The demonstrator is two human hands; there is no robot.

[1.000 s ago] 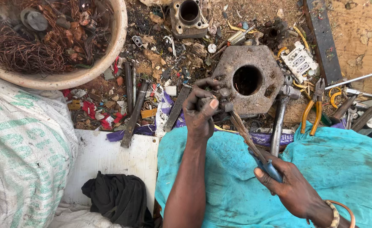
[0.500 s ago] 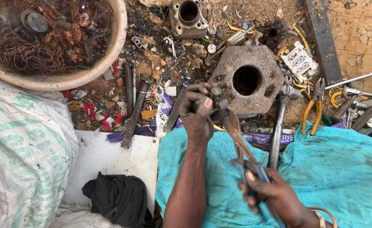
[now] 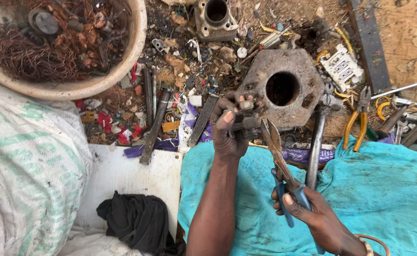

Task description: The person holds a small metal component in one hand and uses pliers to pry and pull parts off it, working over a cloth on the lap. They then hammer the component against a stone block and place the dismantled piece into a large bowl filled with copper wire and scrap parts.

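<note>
Nearest, the right hand (image 3: pixel 312 213) closes its fingers round the blue handles of a pair of pliers (image 3: pixel 277 154), whose rusty jaws stand slightly parted just beside a small metal part (image 3: pixel 245 124). The left hand (image 3: pixel 230 130) pinches that part between thumb and fingertips, above the turquoise cloth (image 3: pixel 384 189) and in front of the hexagonal metal block (image 3: pixel 284 87). A firm pinch and a square bite with the pliers would likely serve best. Left of the block lies a woven white-and-green sack (image 3: pixel 23 175); beyond it, a basin (image 3: pixel 90 85) of copper wire; right of the block, a white socket plate (image 3: pixel 342 66).
</note>
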